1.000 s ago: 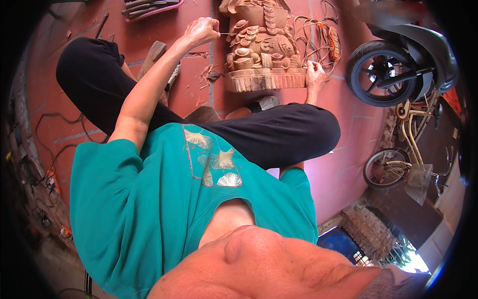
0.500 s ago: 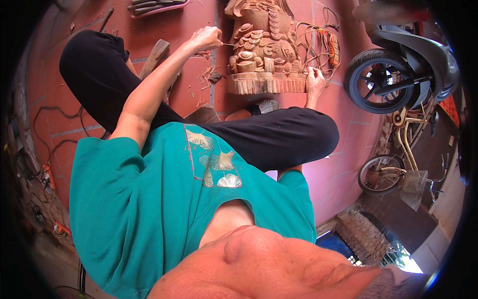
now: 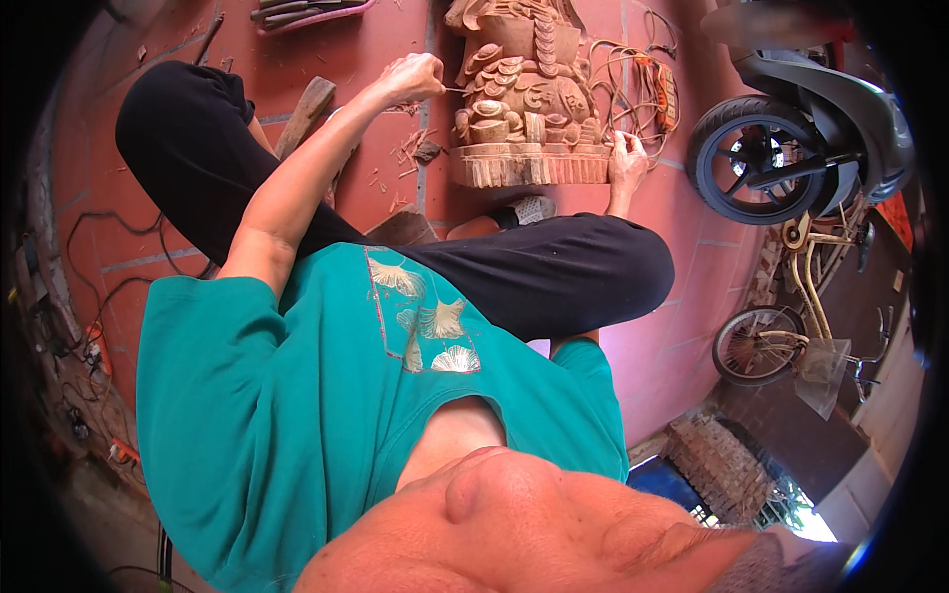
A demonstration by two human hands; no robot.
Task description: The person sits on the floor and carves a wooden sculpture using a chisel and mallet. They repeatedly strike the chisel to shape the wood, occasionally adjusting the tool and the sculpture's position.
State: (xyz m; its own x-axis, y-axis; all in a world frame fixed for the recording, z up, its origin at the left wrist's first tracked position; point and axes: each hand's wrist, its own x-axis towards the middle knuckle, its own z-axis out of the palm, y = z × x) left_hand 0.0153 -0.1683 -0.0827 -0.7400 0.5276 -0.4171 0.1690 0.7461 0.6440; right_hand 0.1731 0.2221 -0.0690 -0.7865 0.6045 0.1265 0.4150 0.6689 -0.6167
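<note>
A carved wooden statue (image 3: 534,99) stands on the floor in front of my crossed legs, with coin and ingot shapes in relief above a grooved base (image 3: 534,168). To its left, my left hand (image 3: 413,79) is closed round something thin. A slender stick-like end (image 3: 454,90) sticks out of the fist toward the carving's left side. My right hand (image 3: 629,161) is by the right end of the base, fingertips pinched together close to the wood. What those fingertips hold, if anything, is too small to make out.
Wood shavings (image 3: 410,153) and a wooden bar (image 3: 307,114) lie left of the statue. A pink-rimmed tray (image 3: 314,18) of tools is farther off. Tangled cords with an orange power strip (image 3: 664,94) lie at right, near a motorbike wheel (image 3: 756,158) and a bicycle (image 3: 761,344).
Almost nothing differs. My left hand has shifted very slightly to the right, while my right hand keeps its place beside the base.
</note>
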